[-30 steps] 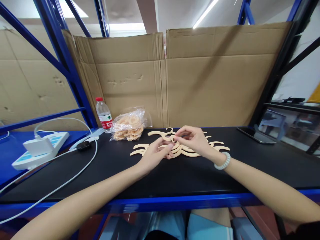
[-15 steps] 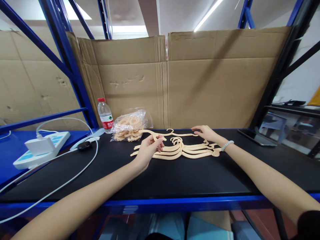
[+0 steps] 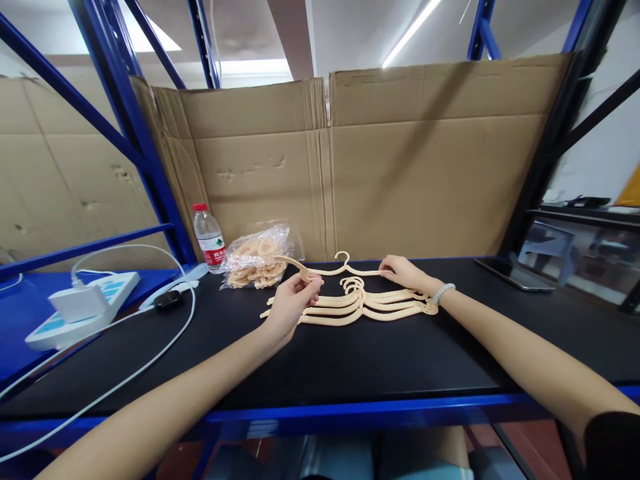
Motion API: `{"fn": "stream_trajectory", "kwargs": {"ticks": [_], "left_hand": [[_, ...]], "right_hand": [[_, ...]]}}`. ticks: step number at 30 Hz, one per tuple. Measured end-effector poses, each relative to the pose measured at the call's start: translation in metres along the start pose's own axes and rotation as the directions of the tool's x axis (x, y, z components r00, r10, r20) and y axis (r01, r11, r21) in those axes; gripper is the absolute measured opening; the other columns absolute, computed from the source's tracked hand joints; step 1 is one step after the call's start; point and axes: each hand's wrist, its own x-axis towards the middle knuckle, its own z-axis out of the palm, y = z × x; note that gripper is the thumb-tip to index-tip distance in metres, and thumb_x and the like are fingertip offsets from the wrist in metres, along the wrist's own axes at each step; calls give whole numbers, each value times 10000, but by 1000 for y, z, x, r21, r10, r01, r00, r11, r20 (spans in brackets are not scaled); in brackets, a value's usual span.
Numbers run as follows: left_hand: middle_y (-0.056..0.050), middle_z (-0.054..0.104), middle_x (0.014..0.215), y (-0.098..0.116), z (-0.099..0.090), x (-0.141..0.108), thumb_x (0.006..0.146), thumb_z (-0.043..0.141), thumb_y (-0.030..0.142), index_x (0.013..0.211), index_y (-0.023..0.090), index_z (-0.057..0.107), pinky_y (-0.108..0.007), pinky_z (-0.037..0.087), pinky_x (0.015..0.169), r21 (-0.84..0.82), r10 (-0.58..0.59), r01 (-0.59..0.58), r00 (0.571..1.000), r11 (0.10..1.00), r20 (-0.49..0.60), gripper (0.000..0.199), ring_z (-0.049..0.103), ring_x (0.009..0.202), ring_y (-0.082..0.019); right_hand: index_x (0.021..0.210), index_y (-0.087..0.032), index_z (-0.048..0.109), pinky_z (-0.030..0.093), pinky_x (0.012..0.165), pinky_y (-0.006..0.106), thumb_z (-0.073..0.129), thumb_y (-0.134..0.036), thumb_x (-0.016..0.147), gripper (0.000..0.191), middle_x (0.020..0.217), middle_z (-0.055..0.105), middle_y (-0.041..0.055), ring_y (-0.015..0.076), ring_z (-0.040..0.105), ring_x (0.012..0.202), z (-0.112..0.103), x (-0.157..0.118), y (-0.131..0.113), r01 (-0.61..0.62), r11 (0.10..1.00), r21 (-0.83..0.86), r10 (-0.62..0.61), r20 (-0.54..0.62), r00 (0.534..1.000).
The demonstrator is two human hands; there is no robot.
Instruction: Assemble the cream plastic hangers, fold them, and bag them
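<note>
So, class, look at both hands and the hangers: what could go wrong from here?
1. The left hand grips the beige piece near one end, with its other end free, so it might twist or slip.
2. The nearer hangers overlap with their hooks bunched together; shifting one could drag the others.
3. The bracelet by the right hand sits close to those hangers' ends, so pulling back might knock them.

Blue-framed bench (image 3: 350,363) backed by cardboard panels (image 3: 450,180) under a pale ceiling (image 3: 345,40).
A blue post (image 3: 155,187) rises by the bench's back left corner, a dark upright (image 3: 537,173) by the right; a lit tube (image 3: 411,33) slants overhead, and reddish floor (image 3: 533,443) shows below the front edge.
</note>
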Motion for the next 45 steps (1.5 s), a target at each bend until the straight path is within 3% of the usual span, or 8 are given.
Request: {"fn": "stream_trajectory", "kwargs": {"ticks": [7,11,16,21,26,45], "left_hand": [[20,580,650,1,-11,13,583,814,263,788,112,641,-156,393,529,-66,7,-13,995,998,-98,307,495,550,-41],[24,577,708,3,-20,20,581,813,280,769,123,621,-152,390,539,-107,-16,2,991,994,-133,311,487,564,-34],[27,555,781,9,-24,24,649,758,245,745,159,580,-191,438,598,-96,-32,16,985,995,-169,220,517,630,-63],[-14,603,892,15,-20,22,763,635,144,719,155,570,-247,490,675,-212,-97,86,994,973,-44,80,560,731,-98],[-42,623,937,18,-19,18,787,577,101,693,147,574,-250,506,675,-264,-119,132,991,956,64,105,576,770,-118],[-32,597,821,12,-19,18,741,631,96,684,135,574,-195,506,566,-258,-133,169,979,951,152,90,582,626,-89]], "right_hand": [[791,-164,623,449,648,291,552,-218,809,91,759,649,59,176,588,683,-28,-10,0,-62,997,42,66,-106,992],[754,-186,597,456,621,296,579,-291,770,108,693,642,27,166,583,632,-46,-16,-3,-77,975,210,104,-123,987],[802,-188,612,497,676,323,653,-370,698,214,749,647,29,174,604,689,-60,-17,-16,-32,886,462,99,-120,988],[831,-180,674,504,707,343,683,-409,689,270,751,659,34,183,607,707,-65,-18,-23,-31,842,539,88,-81,993],[797,-179,681,504,694,342,697,-411,680,261,740,658,34,182,603,691,-65,-18,-21,-33,843,538,97,-90,991],[779,-183,674,512,722,357,677,-366,685,205,765,661,42,193,612,709,-68,-19,-21,-16,855,519,72,-89,993]]}}
